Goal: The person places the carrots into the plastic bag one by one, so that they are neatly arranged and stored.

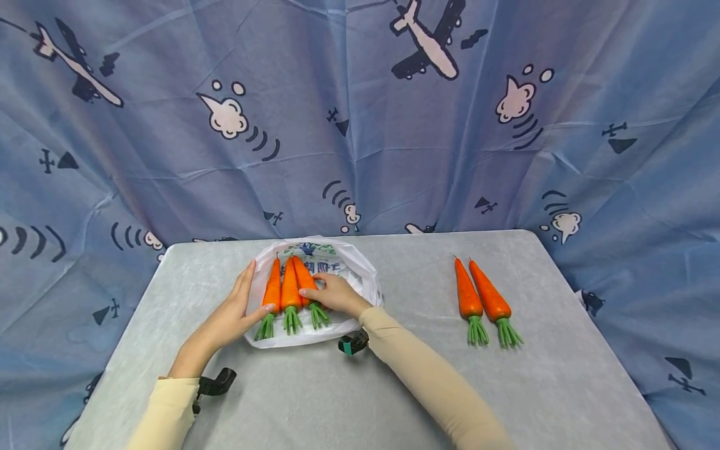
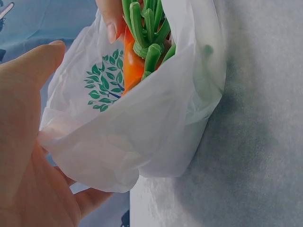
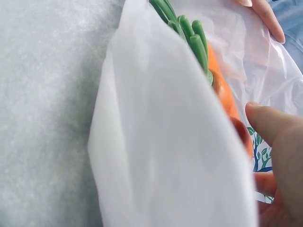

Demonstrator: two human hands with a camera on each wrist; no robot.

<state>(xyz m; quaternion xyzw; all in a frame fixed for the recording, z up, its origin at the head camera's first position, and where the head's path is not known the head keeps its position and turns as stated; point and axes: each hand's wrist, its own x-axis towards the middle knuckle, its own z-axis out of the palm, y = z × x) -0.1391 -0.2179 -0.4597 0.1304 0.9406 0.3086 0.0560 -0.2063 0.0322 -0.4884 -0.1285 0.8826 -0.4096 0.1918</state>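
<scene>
A white plastic bag [image 1: 340,328] with printed green leaves lies on the table, its mouth spread wide. Three orange carrots with green tops lie side by side in it: the left carrot [image 1: 272,287], the middle carrot [image 1: 290,290] and the right carrot [image 1: 302,274]. My right hand [image 1: 336,294] reaches in from the right, thumb and fingers around the right carrot; the bag's side partly hides this grip in the right wrist view. My left hand [image 1: 229,315] rests along the bag's left edge, fingers extended against the plastic [image 2: 109,146], thumb near the left carrot.
Two more carrots lie on the table's right side, an upright-lying carrot [image 1: 469,290] and a slanted carrot [image 1: 491,292]. The grey table [image 1: 292,400] ends at a blue curtain [image 1: 360,125] printed with planes. A wrist camera [image 1: 216,382] sits below the left hand.
</scene>
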